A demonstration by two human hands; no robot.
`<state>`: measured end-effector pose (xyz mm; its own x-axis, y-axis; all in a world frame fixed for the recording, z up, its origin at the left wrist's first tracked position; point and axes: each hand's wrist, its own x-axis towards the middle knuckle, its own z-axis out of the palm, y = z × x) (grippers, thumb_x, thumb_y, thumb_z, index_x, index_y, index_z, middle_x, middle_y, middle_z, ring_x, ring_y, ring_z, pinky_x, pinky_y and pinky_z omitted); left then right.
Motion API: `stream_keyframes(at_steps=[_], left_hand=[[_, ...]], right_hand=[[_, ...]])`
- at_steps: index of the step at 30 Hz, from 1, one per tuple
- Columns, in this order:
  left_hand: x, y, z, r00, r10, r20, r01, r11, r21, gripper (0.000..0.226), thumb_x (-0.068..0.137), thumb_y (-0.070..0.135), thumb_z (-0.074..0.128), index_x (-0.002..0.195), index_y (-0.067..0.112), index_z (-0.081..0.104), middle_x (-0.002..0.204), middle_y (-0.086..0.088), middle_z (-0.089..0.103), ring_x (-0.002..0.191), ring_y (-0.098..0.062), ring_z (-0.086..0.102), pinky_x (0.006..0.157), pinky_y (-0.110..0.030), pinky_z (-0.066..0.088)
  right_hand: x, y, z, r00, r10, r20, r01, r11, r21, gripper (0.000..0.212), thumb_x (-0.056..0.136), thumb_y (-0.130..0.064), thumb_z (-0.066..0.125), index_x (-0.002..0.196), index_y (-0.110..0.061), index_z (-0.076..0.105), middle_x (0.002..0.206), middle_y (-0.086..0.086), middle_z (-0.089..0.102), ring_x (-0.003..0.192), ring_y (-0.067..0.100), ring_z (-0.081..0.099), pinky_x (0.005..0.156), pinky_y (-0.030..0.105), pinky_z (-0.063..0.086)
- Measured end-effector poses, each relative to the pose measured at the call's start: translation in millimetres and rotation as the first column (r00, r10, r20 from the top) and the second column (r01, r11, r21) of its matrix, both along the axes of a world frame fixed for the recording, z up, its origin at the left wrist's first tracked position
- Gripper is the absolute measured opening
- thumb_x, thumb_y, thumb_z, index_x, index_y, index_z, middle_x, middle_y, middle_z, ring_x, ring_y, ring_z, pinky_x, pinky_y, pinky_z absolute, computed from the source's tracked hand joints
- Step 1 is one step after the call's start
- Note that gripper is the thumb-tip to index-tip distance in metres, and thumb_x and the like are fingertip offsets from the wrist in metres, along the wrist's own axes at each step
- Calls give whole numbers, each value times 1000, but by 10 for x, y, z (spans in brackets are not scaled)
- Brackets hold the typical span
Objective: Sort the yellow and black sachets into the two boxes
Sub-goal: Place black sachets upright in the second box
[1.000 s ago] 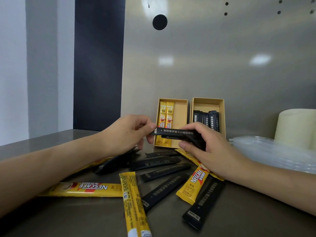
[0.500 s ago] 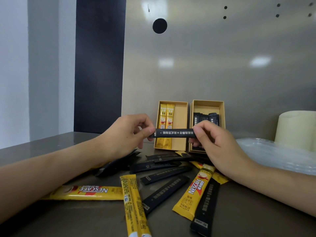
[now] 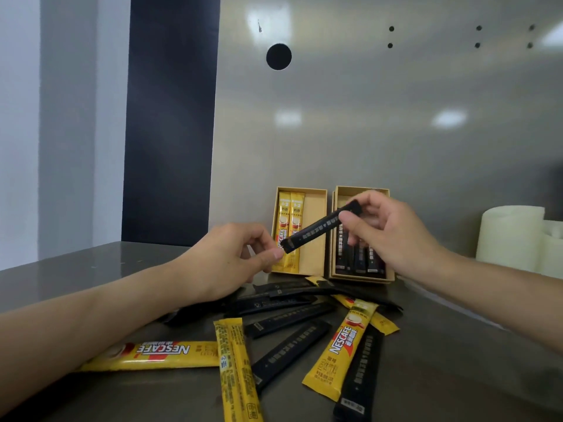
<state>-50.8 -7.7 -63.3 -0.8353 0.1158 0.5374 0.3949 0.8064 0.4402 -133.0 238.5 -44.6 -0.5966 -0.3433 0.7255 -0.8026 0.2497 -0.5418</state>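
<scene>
Over the boxes, in the head view, my right hand (image 3: 393, 236) pinches a black sachet (image 3: 320, 228) by its top end. My left hand (image 3: 231, 260) curls at its low end; whether it grips, I cannot tell. This is the placing step. Next I lower it lengthwise into the right box (image 3: 359, 278), beside the other black ones.

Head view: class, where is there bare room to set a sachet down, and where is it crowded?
Free: the right half of the left brown cardboard box, beside its two yellow sachets; the grey metal counter's far-left corner. Crowded: the loose yellow-and-black sachet pile mid-counter, and the right cardboard box, lined with black sachets.
</scene>
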Motion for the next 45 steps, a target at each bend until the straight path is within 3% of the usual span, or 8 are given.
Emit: stream_keyframes(at_steps=[9, 12, 18, 28, 31, 34, 38, 45], left_hand=[[1, -4, -4, 999, 13, 31, -11, 999, -53, 17, 94, 50, 57, 91, 35, 67, 84, 12, 72, 74, -6, 68, 69, -25, 57], [1, -2, -2, 999, 12, 43, -11, 999, -45, 18, 93, 50, 57, 89, 35, 67, 84, 13, 73, 76, -9, 69, 73, -29, 60], [14, 4, -17, 997, 9, 71, -6, 999, -48, 22, 91, 53, 57, 88, 35, 69, 84, 12, 72, 76, -9, 70, 76, -33, 60], [31, 12, -10, 997, 10, 73, -5, 998, -68, 25, 89, 56, 56, 88, 35, 69, 86, 6, 73, 75, -11, 71, 77, -38, 61], [18, 8, -12, 997, 15, 77, -9, 997, -74, 25, 89, 57, 55, 88, 36, 68, 85, 4, 73, 73, -8, 71, 77, -39, 61], [13, 2, -13, 996, 17, 84, -10, 997, -81, 25, 88, 58, 55, 89, 37, 68, 86, 4, 74, 73, -6, 71, 77, -39, 61], [0, 1, -21, 997, 19, 81, -11, 995, -94, 18, 91, 52, 58, 90, 37, 68, 88, 4, 73, 73, -7, 71, 77, -38, 61], [-23, -15, -32, 998, 19, 65, -11, 993, -118, 10, 92, 46, 62, 90, 38, 68, 87, 7, 73, 75, -9, 69, 71, -30, 59]], right_hand=[[-370, 527, 474, 987, -158, -41, 158, 987, -9, 11, 99, -12, 59, 91, -19, 60, 85, 6, 64, 63, 6, 63, 59, 23, 55], [-395, 516, 389, 958, -271, -94, 280, 954, 104, 7, 95, -18, 66, 95, -24, 61, 91, 0, 69, 75, 11, 67, 72, 23, 53], [-351, 371, 222, 916, -333, -226, 381, 898, 220, 24, 91, -29, 70, 111, -27, 57, 89, -13, 70, 82, 1, 64, 63, 9, 42], [-381, 266, 186, 887, -381, -262, 424, 897, 128, 21, 90, -32, 73, 105, -28, 58, 82, -15, 72, 77, -2, 61, 64, 12, 41], [-397, 232, 160, 883, -396, -251, 437, 890, 131, 23, 90, -33, 72, 108, -26, 60, 85, -12, 74, 77, 0, 63, 68, 20, 49], [-396, 216, 129, 848, -430, -309, 498, 845, 193, 28, 91, -38, 71, 113, -26, 60, 88, -13, 74, 79, 2, 66, 75, 31, 58], [-342, 188, 97, 727, -460, -509, 641, 719, 266, 42, 91, -44, 68, 126, -24, 58, 92, -13, 71, 89, 5, 64, 85, 30, 53], [-321, 141, 9, 699, -423, -576, 666, 678, 311, 50, 91, -42, 69, 133, -21, 54, 109, -9, 62, 101, 10, 60, 92, 33, 51]])
